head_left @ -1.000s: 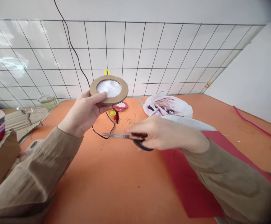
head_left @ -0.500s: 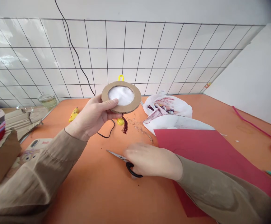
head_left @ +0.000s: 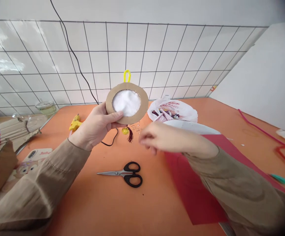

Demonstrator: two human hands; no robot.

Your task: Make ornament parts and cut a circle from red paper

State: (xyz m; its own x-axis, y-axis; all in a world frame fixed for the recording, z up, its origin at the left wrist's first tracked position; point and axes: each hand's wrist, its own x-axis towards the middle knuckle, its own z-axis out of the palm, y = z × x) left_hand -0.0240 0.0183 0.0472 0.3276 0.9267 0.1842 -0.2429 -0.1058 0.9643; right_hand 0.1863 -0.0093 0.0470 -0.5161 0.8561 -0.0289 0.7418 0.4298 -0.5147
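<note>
**A Round Ring Held Up, Scissors Lying on the Table**

I am watching from far away through the head camera. The left hand (head_left: 98,123) holds a round cardboard ring (head_left: 144,102) up above the orange table (head_left: 95,203). Its thumb lies across the front, with the tip on the white middle (head_left: 129,98), and the other fingers tuck in behind and below. A yellow loop (head_left: 129,77) sticks up on top. A little yellow ball (head_left: 125,131) and a dark red tassel (head_left: 130,135) hang underneath.

The right hand (head_left: 162,137) is near the tassel. Its fingers are bent and close together, but they are blurry, so I can't tell if they pinch anything small. The scissors (head_left: 117,173) lie flat on the table, blades pointing left, next to no hand.

To hold this well, I think a soft grip is best, because cardboard may bend. I would keep the thumb on the brown edge, since the white part looks soft and might get a dent. I would let the tassel hang free so it won't tangle.

Now the writing. The white plastic bag (head_left: 188,111) has red print, and the phone (head_left: 34,160) has red letters on its back. Both are too small for me to read. I can't see any brand name.
</note>
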